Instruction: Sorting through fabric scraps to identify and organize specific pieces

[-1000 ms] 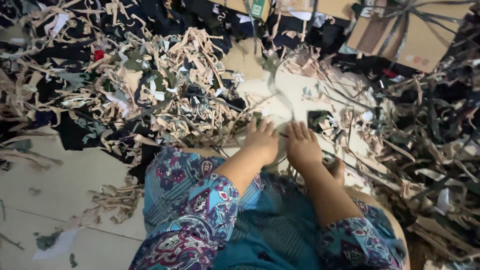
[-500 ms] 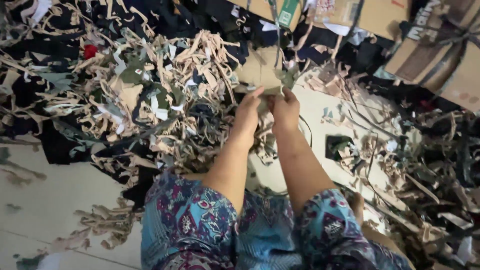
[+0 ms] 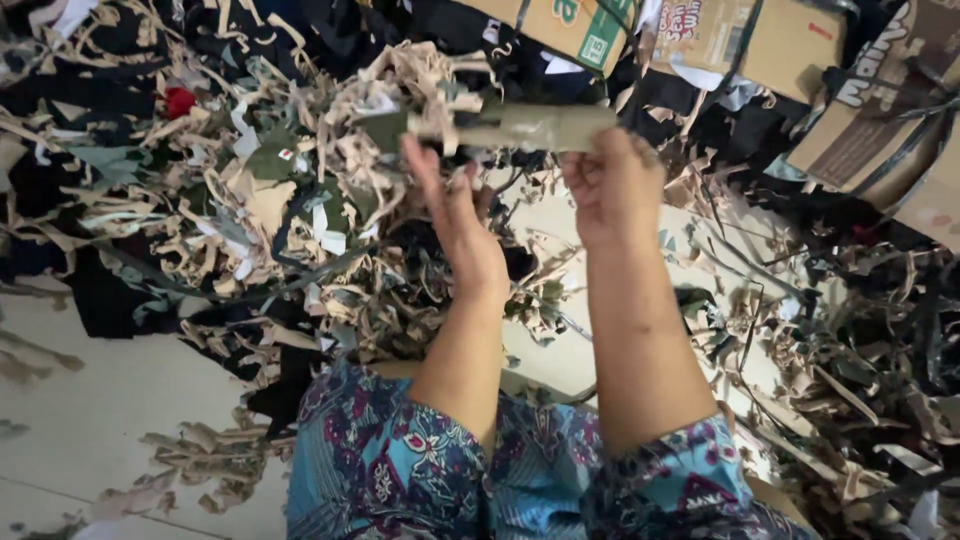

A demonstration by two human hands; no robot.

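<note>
Head view, largest first: sprawling heap of tan and black fabric scraps (image 3: 250, 200) across pale floor tiles (image 3: 90, 400), printed cardboard boxes (image 3: 750, 40) along the far edge. Nearer, patterned blue sleeves (image 3: 400, 470) at bottom. Raised above the heap since half a second ago, when both hands worked low among the scraps: olive-tan fabric strip (image 3: 530, 128), now pulled taut and level between the two hands. Means one piece drawn free of the tangle, no longer lying in it. Left hand (image 3: 455, 225) open-palmed, fingertips pinching the strip's left end by a clump of scraps. Right hand (image 3: 612, 190) closed around the strip's right end. Small red scrap (image 3: 180, 100) far left.
</note>
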